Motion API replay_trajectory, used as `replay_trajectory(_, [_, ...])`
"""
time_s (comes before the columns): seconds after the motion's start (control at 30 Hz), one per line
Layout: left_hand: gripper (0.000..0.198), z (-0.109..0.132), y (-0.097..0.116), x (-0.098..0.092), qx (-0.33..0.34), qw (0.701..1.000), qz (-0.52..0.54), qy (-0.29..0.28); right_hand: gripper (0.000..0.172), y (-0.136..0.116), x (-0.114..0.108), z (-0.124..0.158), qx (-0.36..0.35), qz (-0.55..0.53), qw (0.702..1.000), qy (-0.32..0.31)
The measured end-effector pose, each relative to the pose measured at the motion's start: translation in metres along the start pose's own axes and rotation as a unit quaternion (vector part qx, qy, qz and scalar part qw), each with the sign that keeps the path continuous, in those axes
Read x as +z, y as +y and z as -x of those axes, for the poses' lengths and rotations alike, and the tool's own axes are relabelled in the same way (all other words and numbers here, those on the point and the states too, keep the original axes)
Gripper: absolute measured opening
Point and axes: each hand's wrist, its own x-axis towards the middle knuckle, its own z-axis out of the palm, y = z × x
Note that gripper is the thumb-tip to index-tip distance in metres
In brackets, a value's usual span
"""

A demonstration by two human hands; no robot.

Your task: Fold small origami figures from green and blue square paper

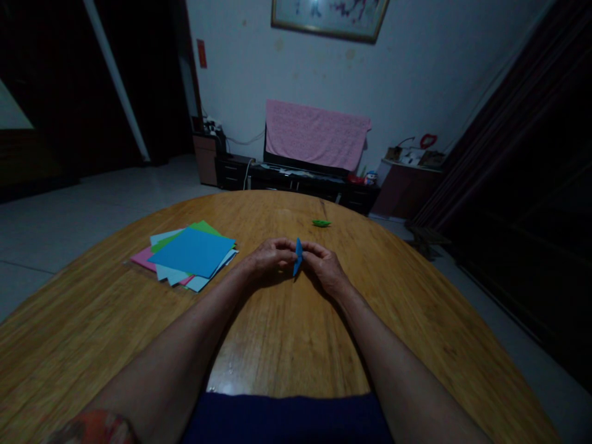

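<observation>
A small piece of folded blue paper [298, 256] is held between my two hands, a little above the wooden table. It stands on edge, narrow and pointed at top and bottom. My left hand [272, 254] pinches it from the left with curled fingers. From the right, the thumb and fingers of my right hand [325, 265] close on it too. Parts of the fingertips are hidden behind the paper. Beyond my hands lies a small folded green paper piece [321, 223].
The round wooden table [287, 345] spreads around my arms. On its left lies a fanned stack of coloured paper sheets [192, 251], blue on top. Past the far edge stand a low black cabinet [296, 183] and a screen-like shape under a pink cloth [317, 132].
</observation>
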Motion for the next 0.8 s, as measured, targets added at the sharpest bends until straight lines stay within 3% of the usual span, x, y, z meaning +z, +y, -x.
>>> replay_trajectory(0.13, [0.021,-0.001,0.002,-0.003,-0.009,1.0,-0.005,-0.013,0.035,-0.001,0.001,0.002,0.047,-0.068,0.997,-0.002])
replay_trajectory(0.3, [0.025,-0.007,-0.003,-0.011,-0.001,0.999,-0.033,0.016,0.034,-0.004,0.005,0.004,0.06,-0.09,0.994,-0.017])
replay_trajectory(0.6, [0.033,-0.009,-0.005,-0.015,0.008,0.997,-0.067,0.027,0.03,0.002,0.004,0.001,0.037,-0.002,0.999,0.031])
replay_trajectory(0.8, [0.035,-0.004,0.005,-0.01,0.017,0.996,-0.081,0.036,0.032,-0.015,0.004,0.01,0.029,0.013,0.999,-0.032])
